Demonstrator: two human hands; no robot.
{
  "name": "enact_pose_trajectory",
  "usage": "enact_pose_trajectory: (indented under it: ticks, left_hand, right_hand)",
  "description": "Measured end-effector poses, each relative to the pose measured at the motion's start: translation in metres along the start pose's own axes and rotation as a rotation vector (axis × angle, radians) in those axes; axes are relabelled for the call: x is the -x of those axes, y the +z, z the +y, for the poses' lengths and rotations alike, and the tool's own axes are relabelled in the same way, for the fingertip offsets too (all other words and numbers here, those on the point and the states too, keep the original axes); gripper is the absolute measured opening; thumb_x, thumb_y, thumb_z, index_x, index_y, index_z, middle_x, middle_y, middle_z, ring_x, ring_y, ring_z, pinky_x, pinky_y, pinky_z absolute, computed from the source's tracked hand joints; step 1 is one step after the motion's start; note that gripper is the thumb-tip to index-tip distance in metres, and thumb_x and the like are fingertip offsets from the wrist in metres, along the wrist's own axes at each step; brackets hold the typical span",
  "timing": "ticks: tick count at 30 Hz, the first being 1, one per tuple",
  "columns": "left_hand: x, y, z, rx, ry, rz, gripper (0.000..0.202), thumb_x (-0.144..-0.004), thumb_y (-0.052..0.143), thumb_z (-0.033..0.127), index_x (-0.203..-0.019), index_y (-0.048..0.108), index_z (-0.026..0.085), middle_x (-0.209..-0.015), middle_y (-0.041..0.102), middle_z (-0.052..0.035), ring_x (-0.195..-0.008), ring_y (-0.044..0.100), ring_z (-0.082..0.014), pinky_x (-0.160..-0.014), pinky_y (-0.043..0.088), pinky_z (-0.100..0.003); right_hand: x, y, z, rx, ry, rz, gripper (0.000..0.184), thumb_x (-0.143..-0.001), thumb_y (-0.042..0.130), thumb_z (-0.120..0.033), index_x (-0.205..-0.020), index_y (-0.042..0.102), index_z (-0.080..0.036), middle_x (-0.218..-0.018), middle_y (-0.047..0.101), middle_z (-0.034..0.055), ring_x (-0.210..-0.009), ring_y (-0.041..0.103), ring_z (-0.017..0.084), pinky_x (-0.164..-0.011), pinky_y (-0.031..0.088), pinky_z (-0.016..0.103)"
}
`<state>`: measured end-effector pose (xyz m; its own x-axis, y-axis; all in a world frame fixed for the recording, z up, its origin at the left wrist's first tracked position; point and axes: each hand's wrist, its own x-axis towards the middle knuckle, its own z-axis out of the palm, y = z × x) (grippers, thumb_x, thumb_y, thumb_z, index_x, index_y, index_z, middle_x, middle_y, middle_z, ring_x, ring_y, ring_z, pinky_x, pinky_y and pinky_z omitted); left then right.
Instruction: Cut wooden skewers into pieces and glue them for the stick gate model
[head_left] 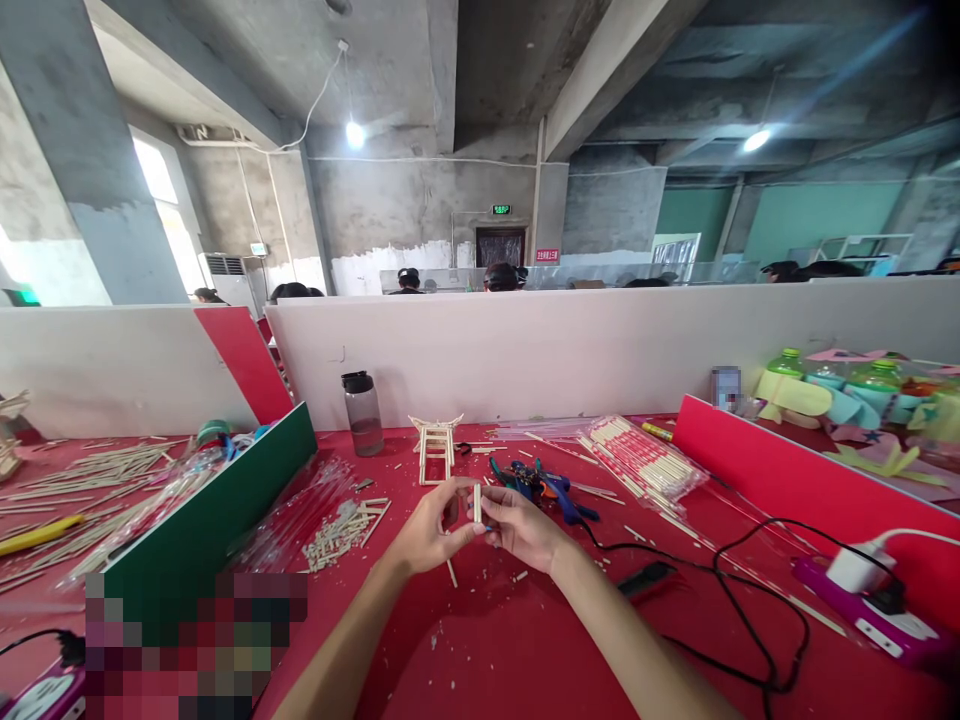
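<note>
Over the red tabletop, my left hand and my right hand meet, both closed on a small bundle of short wooden sticks held upright between the fingertips. Exactly how many sticks are in it is too small to tell. Just beyond my hands stands a little frame built of pale wooden sticks, with flared top corners. A heap of short cut sticks lies left of my left hand. Blue-handled pliers and other tools lie beyond my right hand.
A dark water bottle stands at the back left. Packaged sticks lie at the back right. A black cable loops over the right side towards a purple power strip. Green and red dividers flank the space.
</note>
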<state>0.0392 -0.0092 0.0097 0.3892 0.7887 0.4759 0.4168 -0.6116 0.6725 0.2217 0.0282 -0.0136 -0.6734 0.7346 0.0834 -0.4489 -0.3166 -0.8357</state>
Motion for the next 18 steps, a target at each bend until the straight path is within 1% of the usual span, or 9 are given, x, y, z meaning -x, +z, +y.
enact_pose_trajectory:
  ticks: [3, 6, 8, 10, 12, 15, 18]
  left_hand:
    - [0.000, -0.010, -0.002, -0.057, -0.037, 0.012, 0.049, -0.086, 0.062, 0.046, -0.123, 0.051, 0.017, -0.090, 0.058, -0.0015, -0.068, 0.047, -0.0118, -0.063, 0.040, -0.024]
    - [0.003, -0.031, -0.010, -0.184, -0.112, -0.008, 0.051, -0.085, 0.061, 0.048, -0.125, 0.052, 0.018, -0.092, 0.061, -0.0031, -0.069, 0.051, -0.0140, -0.064, 0.043, -0.026]
    - [0.007, -0.047, -0.019, -0.305, -0.141, -0.077, 0.049, -0.084, 0.060, 0.046, -0.125, 0.055, 0.019, -0.107, 0.064, -0.0071, -0.079, 0.058, -0.0178, -0.074, 0.046, -0.029]
    - [0.013, -0.059, -0.029, -0.400, -0.190, -0.186, 0.052, -0.083, 0.060, 0.047, -0.129, 0.055, 0.023, -0.120, 0.063, -0.0091, -0.089, 0.062, -0.0218, -0.081, 0.047, -0.032]
    - [0.018, -0.067, -0.039, -0.460, -0.277, -0.274, 0.053, -0.081, 0.062, 0.050, -0.127, 0.058, 0.024, -0.126, 0.062, -0.0091, -0.096, 0.063, -0.0245, -0.085, 0.048, -0.033]
    - [0.023, -0.069, -0.050, -0.510, -0.372, -0.351, 0.052, -0.078, 0.064, 0.050, -0.123, 0.062, 0.026, -0.123, 0.065, -0.0078, -0.102, 0.064, -0.0273, -0.088, 0.048, -0.033]
    - [0.025, -0.070, -0.058, -0.518, -0.382, -0.372, 0.053, -0.076, 0.065, 0.051, -0.123, 0.064, 0.027, -0.120, 0.066, -0.0065, -0.105, 0.064, -0.0281, -0.090, 0.047, -0.033]
  right_hand:
    - [0.000, 0.000, -0.002, 0.063, -0.012, 0.086, 0.028, -0.073, 0.082, -0.036, -0.091, 0.072, -0.017, -0.079, 0.067, 0.0015, -0.062, 0.056, 0.008, -0.050, 0.039, 0.017]
    - [-0.001, -0.002, -0.007, 0.114, -0.060, 0.225, 0.029, -0.070, 0.083, -0.037, -0.090, 0.073, -0.017, -0.082, 0.068, 0.0028, -0.063, 0.055, 0.008, -0.049, 0.038, 0.017]
    - [-0.001, -0.004, -0.010, 0.105, -0.088, 0.286, 0.029, -0.069, 0.083, -0.036, -0.088, 0.073, -0.017, -0.082, 0.068, 0.0026, -0.062, 0.053, 0.007, -0.049, 0.037, 0.016]
    - [-0.001, -0.007, -0.013, 0.079, -0.103, 0.305, 0.029, -0.067, 0.084, -0.036, -0.087, 0.074, -0.017, -0.080, 0.067, 0.0016, -0.061, 0.052, 0.007, -0.049, 0.036, 0.016]
    - [0.000, -0.009, -0.015, 0.065, -0.099, 0.301, 0.030, -0.066, 0.085, -0.036, -0.086, 0.074, -0.017, -0.078, 0.066, 0.0010, -0.060, 0.051, 0.006, -0.049, 0.035, 0.016]
    - [0.001, -0.008, -0.017, 0.070, -0.084, 0.286, 0.031, -0.065, 0.085, -0.037, -0.086, 0.074, -0.017, -0.078, 0.065, 0.0009, -0.060, 0.050, 0.006, -0.049, 0.034, 0.017]
    - [0.001, -0.007, -0.018, 0.082, -0.081, 0.275, 0.031, -0.065, 0.084, -0.038, -0.086, 0.074, -0.017, -0.078, 0.065, 0.0013, -0.060, 0.050, 0.007, -0.049, 0.034, 0.017]
